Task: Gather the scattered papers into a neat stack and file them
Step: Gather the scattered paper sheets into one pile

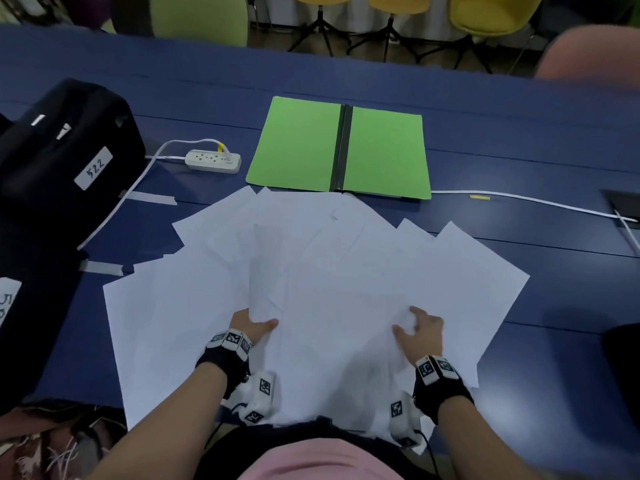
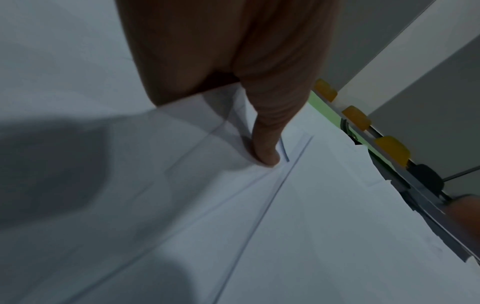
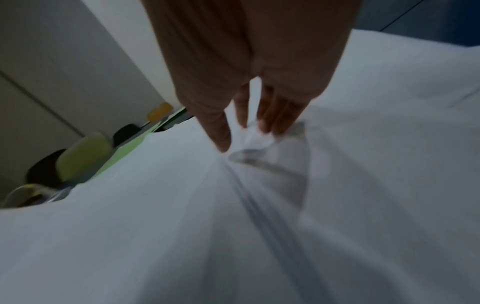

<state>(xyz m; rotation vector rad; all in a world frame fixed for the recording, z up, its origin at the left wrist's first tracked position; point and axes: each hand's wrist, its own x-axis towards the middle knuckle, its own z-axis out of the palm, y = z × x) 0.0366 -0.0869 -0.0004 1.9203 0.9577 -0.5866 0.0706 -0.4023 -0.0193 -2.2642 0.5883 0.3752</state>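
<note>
Several white papers (image 1: 329, 271) lie fanned and overlapping across the blue table (image 1: 519, 140), right up to my body. Beyond them the green folder (image 1: 294, 143) lies open and flat, black spine in the middle. My left hand (image 1: 259, 322) pinches the near edge of one sheet, thumb on top and fingers hidden beneath; the left wrist view shows the thumb (image 2: 265, 152) pressing the papers (image 2: 311, 205). My right hand (image 1: 415, 323) rests on the right side of the pile with curled fingers. There my right hand (image 3: 244, 135) bunches a fold of paper (image 3: 155, 205) between thumb and fingers.
A black bag (image 1: 65, 150) with a white label stands at the left. A white power strip (image 1: 213, 161) lies left of the folder, and its cable (image 1: 536, 200) runs along the table to the right. Yellow chairs (image 1: 391, 1) stand behind the far edge.
</note>
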